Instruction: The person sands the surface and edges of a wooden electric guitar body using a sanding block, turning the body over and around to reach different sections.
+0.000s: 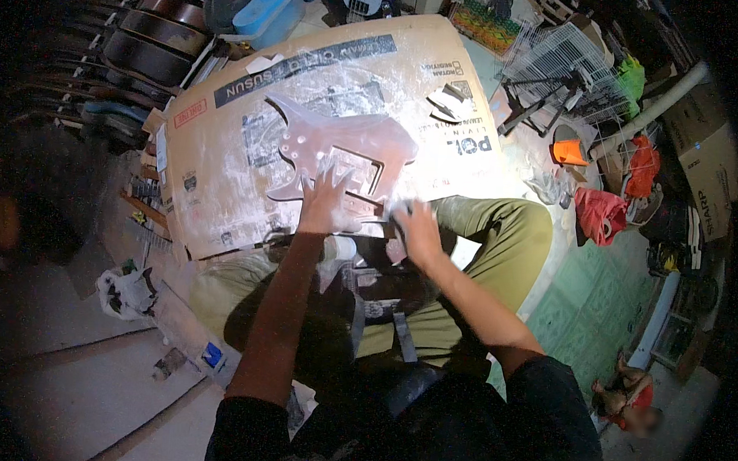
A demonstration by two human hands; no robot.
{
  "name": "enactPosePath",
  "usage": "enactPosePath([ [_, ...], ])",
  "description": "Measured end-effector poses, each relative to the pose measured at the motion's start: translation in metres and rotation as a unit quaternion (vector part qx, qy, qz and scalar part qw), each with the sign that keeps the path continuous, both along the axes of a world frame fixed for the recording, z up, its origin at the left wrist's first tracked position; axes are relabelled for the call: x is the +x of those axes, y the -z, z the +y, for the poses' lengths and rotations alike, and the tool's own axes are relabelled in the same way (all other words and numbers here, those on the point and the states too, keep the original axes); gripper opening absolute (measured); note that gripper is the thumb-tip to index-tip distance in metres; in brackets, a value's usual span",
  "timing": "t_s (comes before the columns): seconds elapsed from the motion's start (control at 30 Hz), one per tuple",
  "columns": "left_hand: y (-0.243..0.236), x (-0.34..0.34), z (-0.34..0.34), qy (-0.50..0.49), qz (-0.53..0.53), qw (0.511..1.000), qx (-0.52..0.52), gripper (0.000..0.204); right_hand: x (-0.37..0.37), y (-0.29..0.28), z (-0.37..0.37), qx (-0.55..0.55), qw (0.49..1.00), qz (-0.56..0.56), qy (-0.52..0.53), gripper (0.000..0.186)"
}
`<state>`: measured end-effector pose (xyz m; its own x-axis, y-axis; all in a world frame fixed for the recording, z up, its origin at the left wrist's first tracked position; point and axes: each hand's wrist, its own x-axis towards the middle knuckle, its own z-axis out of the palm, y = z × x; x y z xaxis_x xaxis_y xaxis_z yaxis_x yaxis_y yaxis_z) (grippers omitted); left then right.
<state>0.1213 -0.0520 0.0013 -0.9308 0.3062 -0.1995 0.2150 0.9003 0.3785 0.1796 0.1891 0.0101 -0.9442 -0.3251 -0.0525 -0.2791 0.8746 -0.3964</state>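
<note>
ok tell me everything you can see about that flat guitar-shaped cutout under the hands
The flat cutout looks like thin pale plastic or board, dusted white, with small holes and rectangular openings. It lies flat on a dusty cardboard sheet. The left hand presses on its lower edge, fingers spread; the right hand, blurred, is at its lower right corner.

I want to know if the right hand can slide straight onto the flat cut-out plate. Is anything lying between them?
Nothing visible does. The right hand is at the near edge of the plate, which lies on dusty cardboard; the left hand already presses flat on it. The right hand is blurred.
</note>
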Motion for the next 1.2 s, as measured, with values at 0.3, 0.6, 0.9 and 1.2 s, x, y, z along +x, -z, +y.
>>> enactPosePath([
  [0.3,0.001,0.0,0.009,0.004,-0.012,1.0,-0.015,0.124,0.002,0.007,-0.003,-0.028,0.998,0.003,0.057,0.04],
  [0.6,-0.027,-0.005,-0.018,0.127,-0.012,0.988,-0.087,0.141,0.034,-0.011,0.02,-0.182,0.979,0.002,0.092,0.04],
  [0.9,0.025,-0.027,-0.076,0.209,0.134,0.952,-0.18,0.077,0.019,0.002,0.022,-0.281,0.939,0.047,0.195,0.045],
  [1.2,-0.009,0.0,0.01,0.03,0.129,0.989,-0.065,0.09,-0.009,-0.006,0.032,-0.169,0.963,0.089,0.19,0.041],
])
